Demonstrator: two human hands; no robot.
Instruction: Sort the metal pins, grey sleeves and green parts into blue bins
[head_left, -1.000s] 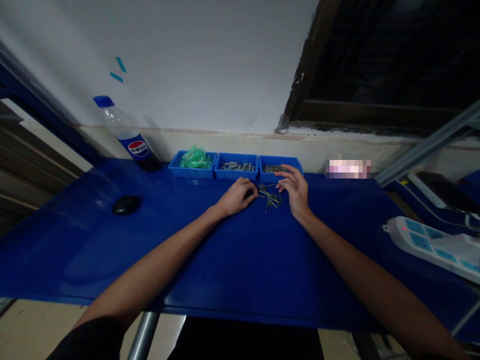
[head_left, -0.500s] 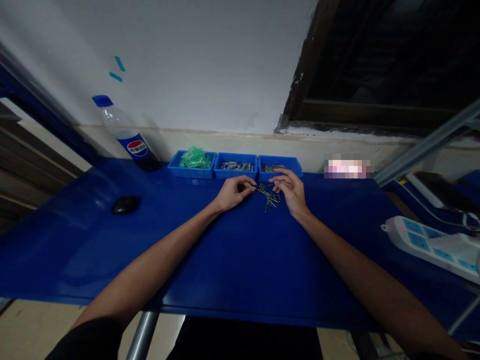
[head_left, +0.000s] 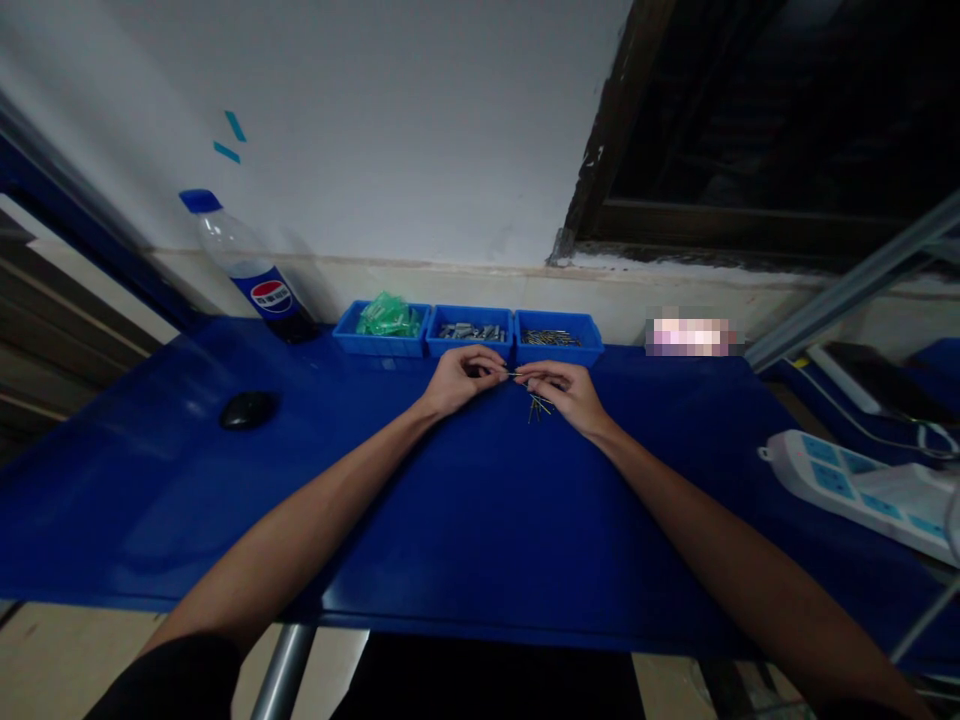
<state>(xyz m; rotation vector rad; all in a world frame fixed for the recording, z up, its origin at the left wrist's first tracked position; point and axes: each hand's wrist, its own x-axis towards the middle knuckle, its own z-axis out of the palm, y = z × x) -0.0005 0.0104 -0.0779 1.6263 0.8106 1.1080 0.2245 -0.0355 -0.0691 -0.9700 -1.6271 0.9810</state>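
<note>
My left hand (head_left: 465, 381) is closed in a pinch, its fingertips on one end of a long thin screw (head_left: 517, 375). From the other side, my right hand (head_left: 568, 390) pinches the same screw, so the two sets of fingertips almost meet. Beneath and beside my right fingers lies a loose pile of similar screws (head_left: 536, 408), partly hidden by that hand. Just behind the hands, the right blue bin (head_left: 559, 355) holds many more screws. The middle blue bin (head_left: 469, 348) contains small grey metal pieces, and green plastic bags fill the left blue bin (head_left: 382, 346).
On the blue table (head_left: 450, 530), a black mouse (head_left: 247, 410) lies to the left. A cola bottle (head_left: 271, 293) stands at the back left, against the wall. At the right are a white power strip (head_left: 840, 480) and a dark flat device (head_left: 862, 375).
My right hand has moved left and slightly down, and its fingers have closed on the screw. It now covers more of the pile. My left hand has barely moved.
</note>
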